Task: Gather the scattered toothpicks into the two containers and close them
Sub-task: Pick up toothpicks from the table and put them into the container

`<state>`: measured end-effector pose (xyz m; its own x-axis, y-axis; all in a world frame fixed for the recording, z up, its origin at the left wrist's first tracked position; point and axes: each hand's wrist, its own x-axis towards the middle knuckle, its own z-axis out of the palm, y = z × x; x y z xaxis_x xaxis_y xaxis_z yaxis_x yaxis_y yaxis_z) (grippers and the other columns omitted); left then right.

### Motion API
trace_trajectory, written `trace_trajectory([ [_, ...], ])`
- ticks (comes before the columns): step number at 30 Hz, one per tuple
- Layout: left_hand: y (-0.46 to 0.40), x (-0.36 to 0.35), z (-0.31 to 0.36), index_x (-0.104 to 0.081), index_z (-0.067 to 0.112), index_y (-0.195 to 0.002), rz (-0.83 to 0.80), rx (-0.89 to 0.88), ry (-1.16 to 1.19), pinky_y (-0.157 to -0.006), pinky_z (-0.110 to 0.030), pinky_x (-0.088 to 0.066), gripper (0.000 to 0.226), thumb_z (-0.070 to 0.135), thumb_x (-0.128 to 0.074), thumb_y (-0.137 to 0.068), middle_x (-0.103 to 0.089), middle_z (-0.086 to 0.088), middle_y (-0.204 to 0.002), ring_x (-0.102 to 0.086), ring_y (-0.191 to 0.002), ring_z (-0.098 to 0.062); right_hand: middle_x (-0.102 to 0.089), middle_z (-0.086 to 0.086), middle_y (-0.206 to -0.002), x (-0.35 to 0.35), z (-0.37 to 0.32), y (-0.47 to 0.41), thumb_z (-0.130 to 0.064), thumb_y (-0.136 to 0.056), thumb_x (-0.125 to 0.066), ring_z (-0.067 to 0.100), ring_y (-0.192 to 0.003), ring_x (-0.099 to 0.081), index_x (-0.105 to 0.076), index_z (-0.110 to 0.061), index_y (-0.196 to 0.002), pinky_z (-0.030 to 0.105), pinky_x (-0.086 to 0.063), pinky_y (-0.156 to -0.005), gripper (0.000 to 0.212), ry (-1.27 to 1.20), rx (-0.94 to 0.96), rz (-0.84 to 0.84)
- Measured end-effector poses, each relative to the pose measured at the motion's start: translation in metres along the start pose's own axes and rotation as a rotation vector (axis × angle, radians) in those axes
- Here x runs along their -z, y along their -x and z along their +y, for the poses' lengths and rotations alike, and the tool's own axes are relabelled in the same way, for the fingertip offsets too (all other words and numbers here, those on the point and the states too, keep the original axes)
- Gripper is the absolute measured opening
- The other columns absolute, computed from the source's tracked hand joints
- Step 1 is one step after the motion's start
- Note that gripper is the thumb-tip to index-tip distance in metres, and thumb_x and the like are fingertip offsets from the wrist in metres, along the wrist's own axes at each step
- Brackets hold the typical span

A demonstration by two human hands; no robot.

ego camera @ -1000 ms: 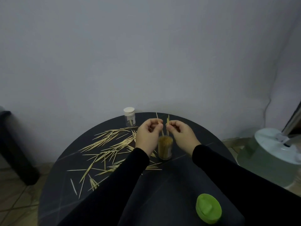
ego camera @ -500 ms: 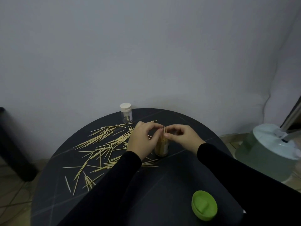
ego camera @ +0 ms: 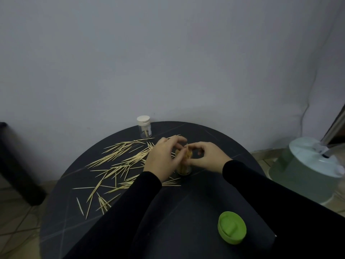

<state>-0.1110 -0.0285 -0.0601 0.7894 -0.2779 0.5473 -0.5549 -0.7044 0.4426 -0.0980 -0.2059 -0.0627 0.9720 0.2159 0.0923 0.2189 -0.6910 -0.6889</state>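
Both hands, left hand (ego camera: pixel 162 159) and right hand (ego camera: pixel 206 157), pinch toothpicks over the clear open jar (ego camera: pixel 183 168) mid-table, wooden toothpicks (ego camera: pixel 119 163) scattered toward the round dark table's (ego camera: pixel 186 206) left edge.

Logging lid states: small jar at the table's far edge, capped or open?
Capped. The small jar stands upright with its white cap on top; a few toothpicks show through its clear wall.

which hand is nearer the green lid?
Right. The right hand is at the open jar, up-table from the green lid, which lies near the table's front right edge. The left hand is on the jar's far side, further from the lid.
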Motion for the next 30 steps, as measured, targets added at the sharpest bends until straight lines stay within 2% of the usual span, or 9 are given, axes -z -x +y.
trace_trajectory([
  [2,0.0,-0.005,0.002,-0.057,0.031,-0.125,-0.003,-0.031,-0.059,-0.081,-0.021,-0.04,0.032,0.027,-0.056,-0.093,-0.064,0.013,-0.096,-0.044,-0.093,-0.003,-0.057,-0.011,-0.113,-0.001,0.0,0.0,-0.046,-0.075,-0.075,0.003,-0.09,-0.046,-0.059,-0.031,-0.126,0.029,-0.042,-0.082,0.055,-0.002,0.0,0.008],
  [6,0.001,-0.008,-0.006,-0.07,0.027,-0.112,-0.04,-0.146,-0.143,-0.083,-0.031,-0.043,0.026,0.033,-0.053,-0.093,-0.065,0.011,-0.11,-0.044,-0.099,-0.011,-0.057,-0.013,-0.11,0.0,0.0,0.0,-0.042,-0.079,-0.072,-0.002,-0.081,-0.043,-0.06,-0.032,-0.123,0.034,-0.045,-0.086,0.046,0.012,0.023,0.011],
  [8,0.006,-0.009,-0.011,-0.065,0.029,-0.119,-0.1,-0.168,-0.147,-0.085,-0.035,-0.044,0.031,0.036,-0.047,-0.095,-0.064,0.013,-0.118,-0.046,-0.102,-0.012,-0.056,-0.014,-0.109,0.0,0.0,0.001,-0.04,-0.08,-0.072,-0.001,-0.079,-0.044,-0.06,-0.034,-0.122,0.036,-0.044,-0.088,0.044,0.023,0.03,0.013],
  [11,0.014,-0.008,-0.016,-0.051,0.029,-0.135,-0.072,-0.143,-0.116,-0.088,-0.033,-0.042,0.04,0.033,-0.047,-0.095,-0.06,0.007,-0.12,-0.046,-0.107,-0.012,-0.056,-0.015,-0.107,-0.001,-0.001,0.001,-0.046,-0.079,-0.071,0.001,-0.08,-0.045,-0.059,-0.034,-0.123,0.034,-0.045,-0.085,0.047,0.033,0.02,0.007],
  [17,0.018,-0.007,-0.021,-0.065,0.028,-0.12,-0.038,-0.256,-0.296,-0.087,-0.039,-0.039,0.043,0.05,-0.04,-0.092,-0.056,0.006,-0.134,-0.043,-0.114,-0.018,-0.054,-0.016,-0.103,0.0,-0.004,0.002,-0.039,-0.082,-0.071,0.001,-0.078,-0.046,-0.057,-0.03,-0.129,0.028,-0.041,-0.078,0.05,0.027,0.015,0.004],
  [19,0.019,-0.008,-0.02,-0.061,0.029,-0.125,-0.057,-0.211,-0.32,-0.088,-0.043,-0.041,0.049,0.054,-0.035,-0.093,-0.053,0.005,-0.137,-0.041,-0.116,-0.019,-0.055,-0.016,-0.105,-0.001,-0.005,0.004,-0.04,-0.081,-0.071,0.002,-0.078,-0.046,-0.056,-0.03,-0.129,0.028,-0.041,-0.077,0.051,0.026,0.01,0.002],
  [23,0.021,-0.006,-0.019,-0.051,0.03,-0.134,-0.06,-0.263,-0.306,-0.091,-0.038,-0.038,0.05,0.053,-0.04,-0.092,-0.049,0.005,-0.14,-0.04,-0.12,-0.02,-0.048,-0.023,-0.088,-0.001,-0.006,0.005,-0.041,-0.081,-0.071,0.001,-0.073,-0.045,-0.058,-0.028,-0.127,0.031,-0.04,-0.079,0.049,0.041,0.002,0.007],
  [26,0.023,-0.008,-0.019,-0.06,0.033,-0.126,-0.091,-0.238,-0.303,-0.095,-0.042,-0.035,0.049,0.058,-0.037,-0.09,-0.046,0.007,-0.143,-0.035,-0.124,-0.021,-0.054,-0.018,-0.101,-0.002,-0.004,0.006,-0.043,-0.08,-0.072,0.001,-0.075,-0.045,-0.056,-0.029,-0.129,0.03,-0.04,-0.078,0.054,0.018,0.001,0.003],
  [30,0.022,-0.007,-0.016,-0.044,0.035,-0.139,-0.165,-0.097,-0.194,-0.106,-0.044,-0.029,0.063,0.066,-0.028,-0.087,-0.035,0.009,-0.15,-0.024,-0.132,-0.019,-0.056,-0.011,-0.115,-0.003,-0.003,0.007,-0.04,-0.082,-0.071,0.001,-0.075,-0.045,-0.054,-0.027,-0.13,0.035,-0.042,-0.084,0.053,0.017,0.008,-0.005],
])
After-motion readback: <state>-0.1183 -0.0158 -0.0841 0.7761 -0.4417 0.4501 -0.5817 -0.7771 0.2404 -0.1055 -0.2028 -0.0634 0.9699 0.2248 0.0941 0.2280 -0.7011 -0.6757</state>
